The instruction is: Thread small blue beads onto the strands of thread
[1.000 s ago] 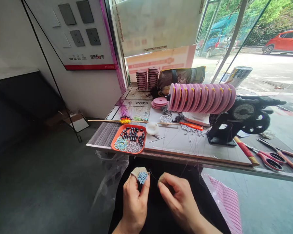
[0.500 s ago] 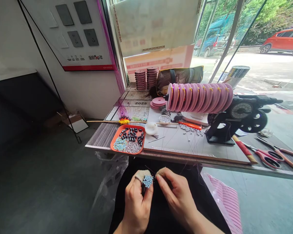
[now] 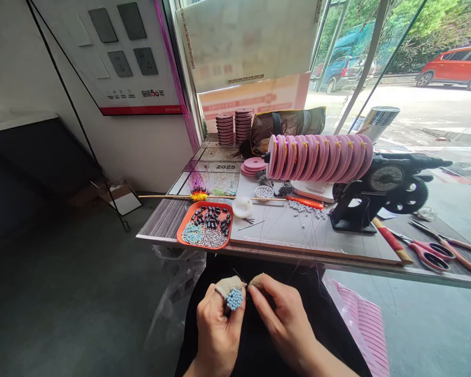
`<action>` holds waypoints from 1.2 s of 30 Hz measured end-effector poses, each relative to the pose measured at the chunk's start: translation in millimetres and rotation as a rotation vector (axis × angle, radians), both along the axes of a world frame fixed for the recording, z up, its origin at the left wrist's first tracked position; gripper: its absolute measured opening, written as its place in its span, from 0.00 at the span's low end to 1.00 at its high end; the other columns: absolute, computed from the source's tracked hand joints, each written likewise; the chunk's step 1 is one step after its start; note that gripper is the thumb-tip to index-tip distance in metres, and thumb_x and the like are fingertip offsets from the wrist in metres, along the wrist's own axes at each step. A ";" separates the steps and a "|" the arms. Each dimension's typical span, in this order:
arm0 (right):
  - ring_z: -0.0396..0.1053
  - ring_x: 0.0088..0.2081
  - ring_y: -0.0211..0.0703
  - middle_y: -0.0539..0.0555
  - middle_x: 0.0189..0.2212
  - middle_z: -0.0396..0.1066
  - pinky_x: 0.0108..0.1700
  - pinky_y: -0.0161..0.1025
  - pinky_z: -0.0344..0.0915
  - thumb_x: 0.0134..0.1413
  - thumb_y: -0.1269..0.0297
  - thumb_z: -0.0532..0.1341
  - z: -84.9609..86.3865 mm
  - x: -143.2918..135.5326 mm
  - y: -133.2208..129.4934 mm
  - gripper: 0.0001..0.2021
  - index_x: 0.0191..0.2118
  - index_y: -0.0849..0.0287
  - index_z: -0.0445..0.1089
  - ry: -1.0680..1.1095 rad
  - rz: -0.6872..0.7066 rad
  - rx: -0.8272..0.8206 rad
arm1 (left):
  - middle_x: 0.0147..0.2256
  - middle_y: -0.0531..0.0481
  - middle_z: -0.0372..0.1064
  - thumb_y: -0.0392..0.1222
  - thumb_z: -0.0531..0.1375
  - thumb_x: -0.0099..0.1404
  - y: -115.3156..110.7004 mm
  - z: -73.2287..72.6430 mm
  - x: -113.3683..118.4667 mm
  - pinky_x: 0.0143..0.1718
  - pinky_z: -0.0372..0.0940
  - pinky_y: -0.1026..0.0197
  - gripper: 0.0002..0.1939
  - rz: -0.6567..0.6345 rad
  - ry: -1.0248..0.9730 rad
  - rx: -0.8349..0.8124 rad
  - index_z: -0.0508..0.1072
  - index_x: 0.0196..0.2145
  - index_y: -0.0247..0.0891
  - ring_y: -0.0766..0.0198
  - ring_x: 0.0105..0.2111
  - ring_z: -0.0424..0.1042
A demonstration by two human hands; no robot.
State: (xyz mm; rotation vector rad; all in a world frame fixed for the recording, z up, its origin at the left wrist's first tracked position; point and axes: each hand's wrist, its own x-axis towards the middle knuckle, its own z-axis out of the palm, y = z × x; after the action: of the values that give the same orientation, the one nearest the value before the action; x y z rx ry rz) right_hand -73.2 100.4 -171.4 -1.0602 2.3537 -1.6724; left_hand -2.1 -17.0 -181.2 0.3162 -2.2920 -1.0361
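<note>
Over my lap, my left hand [image 3: 221, 324] is closed around a tight bundle of light-blue pieces [image 3: 234, 299], whose round ends face up between thumb and fingers. A beige cover wraps one of its fingertips. My right hand [image 3: 284, 314] is just to the right, thumb and covered index finger pinched together; what they grip is too small to make out. A thin dark strand [image 3: 238, 275] sticks up near the left fingertips. Ahead on the table edge, an orange tray [image 3: 180, 224] holds black pieces, light-blue sticks and small silvery beads.
A black geared winder [image 3: 380, 188] carries a row of pink spools [image 3: 320, 157]. Scissors [image 3: 432, 256] and pliers [image 3: 455, 246] lie at right. A thin rod [image 3: 160, 196] crosses the left table edge. A white round piece [image 3: 242, 207] and a bead dish [image 3: 264, 192] sit mid-table.
The blue bundle has tipped and shifted slightly left and down in my left hand. The dark strand by the fingertips stands more upright. My right hand has barely moved.
</note>
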 end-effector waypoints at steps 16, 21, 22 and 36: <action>0.56 0.19 0.36 0.48 0.17 0.61 0.24 0.36 0.50 0.61 0.69 0.51 8.3 -6.0 1.0 0.11 0.28 0.60 0.65 0.734 -0.089 0.196 | 0.26 0.52 0.68 0.45 0.55 0.63 4.4 15.9 0.5 0.33 0.64 0.63 0.09 -0.110 -0.124 0.513 0.70 0.29 0.38 0.64 0.28 0.67; 0.54 0.21 0.37 0.49 0.19 0.60 0.27 0.36 0.48 0.59 0.75 0.47 8.6 -2.2 2.3 0.15 0.22 0.58 0.58 0.766 0.020 0.239 | 0.23 0.53 0.65 0.49 0.62 0.56 -10.8 40.7 -7.8 0.42 0.65 0.57 0.13 -0.106 0.044 1.230 0.68 0.24 0.37 0.63 0.30 0.68; 0.54 0.21 0.37 0.49 0.19 0.59 0.27 0.36 0.48 0.59 0.76 0.46 8.8 -1.9 3.6 0.15 0.22 0.58 0.58 0.763 0.043 0.246 | 0.19 0.56 0.60 0.47 0.64 0.54 -18.2 46.8 -10.4 0.41 0.66 0.57 0.13 -0.080 0.129 1.334 0.67 0.22 0.37 0.66 0.26 0.66; 0.63 0.23 0.35 0.49 0.22 0.65 0.27 0.32 0.58 0.60 0.70 0.50 4.2 -0.9 9.8 0.09 0.29 0.58 0.62 0.300 0.046 0.116 | 0.19 0.58 0.56 0.40 0.60 0.54 -0.1 21.3 -9.5 0.29 0.57 0.62 0.10 -0.095 -0.126 1.420 0.70 0.35 0.35 0.69 0.21 0.55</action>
State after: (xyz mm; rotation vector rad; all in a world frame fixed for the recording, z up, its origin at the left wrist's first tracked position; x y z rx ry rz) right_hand -74.1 110.2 -167.2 -1.4169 2.5410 -1.4276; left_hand -11.6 -17.1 -160.0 0.8047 -1.2561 -2.5781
